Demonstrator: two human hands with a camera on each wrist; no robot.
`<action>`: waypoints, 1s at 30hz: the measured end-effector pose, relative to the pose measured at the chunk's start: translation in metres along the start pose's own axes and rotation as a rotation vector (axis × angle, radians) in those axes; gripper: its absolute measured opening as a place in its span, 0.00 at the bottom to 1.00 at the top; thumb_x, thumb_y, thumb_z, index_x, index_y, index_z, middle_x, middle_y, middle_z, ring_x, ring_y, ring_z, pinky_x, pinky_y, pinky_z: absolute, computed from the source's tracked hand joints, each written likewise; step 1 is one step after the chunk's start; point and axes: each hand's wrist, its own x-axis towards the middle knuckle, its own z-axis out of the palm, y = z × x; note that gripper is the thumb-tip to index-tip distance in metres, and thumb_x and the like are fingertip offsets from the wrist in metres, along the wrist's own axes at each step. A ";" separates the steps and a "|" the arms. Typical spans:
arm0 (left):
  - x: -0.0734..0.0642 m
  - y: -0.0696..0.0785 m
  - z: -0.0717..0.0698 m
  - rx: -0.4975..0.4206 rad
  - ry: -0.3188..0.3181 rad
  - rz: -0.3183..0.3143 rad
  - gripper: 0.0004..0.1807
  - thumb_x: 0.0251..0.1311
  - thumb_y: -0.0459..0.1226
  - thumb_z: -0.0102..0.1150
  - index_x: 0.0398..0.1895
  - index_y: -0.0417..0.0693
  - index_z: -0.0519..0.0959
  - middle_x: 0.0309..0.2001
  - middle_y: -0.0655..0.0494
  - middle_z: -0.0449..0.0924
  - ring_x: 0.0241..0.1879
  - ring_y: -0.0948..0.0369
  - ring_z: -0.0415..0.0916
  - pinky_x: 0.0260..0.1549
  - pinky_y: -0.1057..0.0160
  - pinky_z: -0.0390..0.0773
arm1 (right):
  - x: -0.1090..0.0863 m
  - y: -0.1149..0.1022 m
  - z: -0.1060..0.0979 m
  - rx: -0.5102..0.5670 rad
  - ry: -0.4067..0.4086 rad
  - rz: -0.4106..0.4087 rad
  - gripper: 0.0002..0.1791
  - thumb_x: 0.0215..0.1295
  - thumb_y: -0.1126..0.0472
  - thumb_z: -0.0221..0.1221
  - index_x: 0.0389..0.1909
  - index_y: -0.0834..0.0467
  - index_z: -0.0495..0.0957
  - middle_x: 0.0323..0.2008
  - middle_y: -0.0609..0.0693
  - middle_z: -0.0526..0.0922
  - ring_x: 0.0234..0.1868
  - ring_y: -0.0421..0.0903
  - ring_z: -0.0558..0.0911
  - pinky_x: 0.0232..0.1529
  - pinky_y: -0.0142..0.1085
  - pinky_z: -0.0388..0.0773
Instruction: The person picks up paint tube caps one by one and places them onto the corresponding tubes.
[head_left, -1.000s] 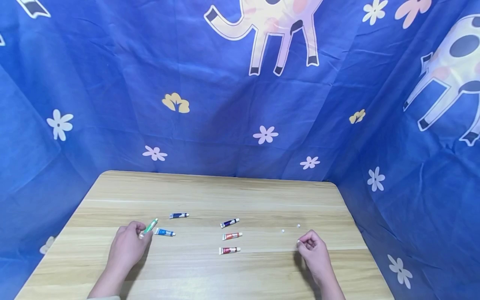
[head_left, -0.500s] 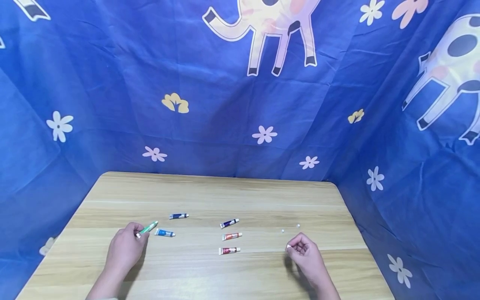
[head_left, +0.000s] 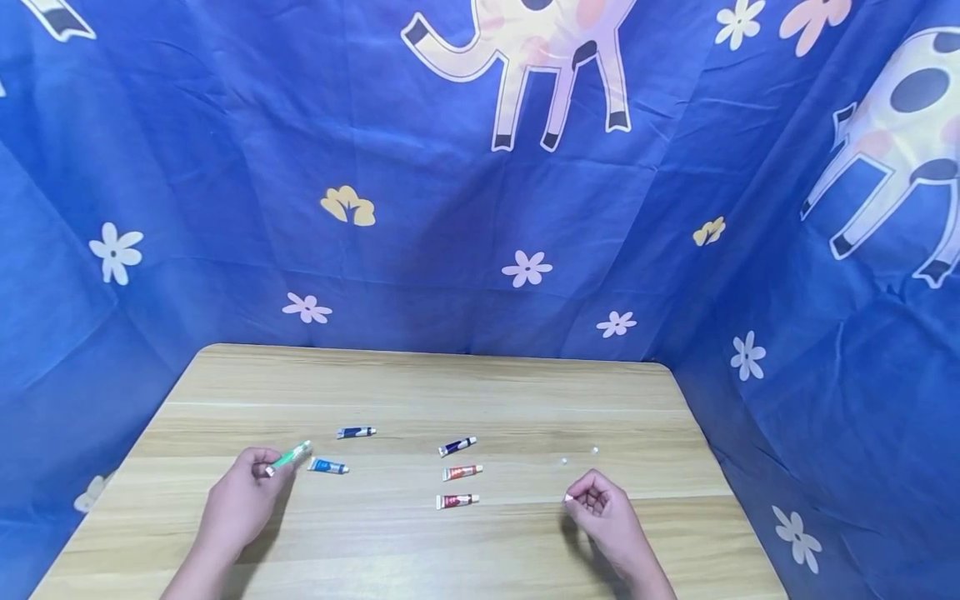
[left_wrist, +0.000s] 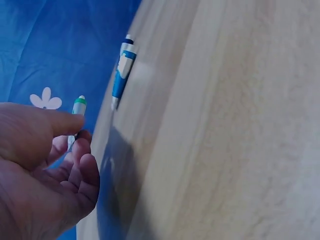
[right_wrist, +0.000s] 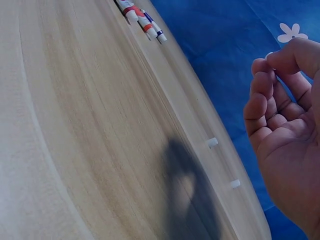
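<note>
In the head view my left hand [head_left: 238,500] pinches a green paint tube [head_left: 289,457] between thumb and fingers, its tip pointing away to the right. The left wrist view shows the white tip of this green tube [left_wrist: 81,101] beyond the thumb; the fingers hide most of its body. My right hand [head_left: 606,510] pinches a small white cap [head_left: 568,497] between thumb and index finger, the other fingers curled. Only a sliver of that cap [right_wrist: 269,54] shows in the right wrist view. A light blue paint tube [head_left: 328,467] lies just right of my left hand.
Near the left hand lies a dark blue tube [head_left: 356,432]. Mid-table are a purple tube [head_left: 457,447], an orange-red tube [head_left: 462,472] and a dark red tube [head_left: 457,501]. Two white caps, a nearer one [head_left: 564,461] and a farther one [head_left: 596,450], lie beyond my right hand.
My right hand has moved left with the white cap. The left hand has drawn slightly left, and the green tube has turned to lie more sideways. The tubes on the table stay put.
</note>
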 end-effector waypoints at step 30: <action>-0.026 0.073 0.014 -0.169 -0.107 0.073 0.19 0.75 0.41 0.66 0.62 0.43 0.75 0.41 0.53 0.82 0.33 0.65 0.74 0.28 0.67 0.77 | 0.008 -0.018 0.034 -0.012 -0.018 -0.005 0.12 0.63 0.68 0.73 0.43 0.67 0.82 0.35 0.45 0.84 0.37 0.37 0.83 0.39 0.27 0.83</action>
